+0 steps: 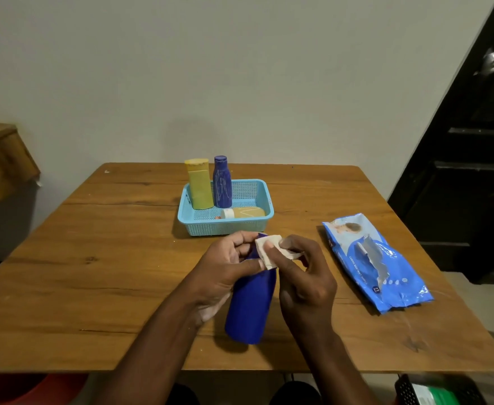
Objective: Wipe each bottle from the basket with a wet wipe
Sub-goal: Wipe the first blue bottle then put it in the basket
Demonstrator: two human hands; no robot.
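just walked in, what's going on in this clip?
A person is wiping a blue bottle held over the table. The left hand grips the bottle near its neck; the right hand pinches a wipe against its top. Three more bottles sit in the basket: a yellow one and a dark blue one upright, and a small one lying down. The wipes pack lies to the right.

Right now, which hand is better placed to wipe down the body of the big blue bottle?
The right hand. It already pinches the wet wipe at the top of the big blue bottle, while the left hand holds that bottle near its top.
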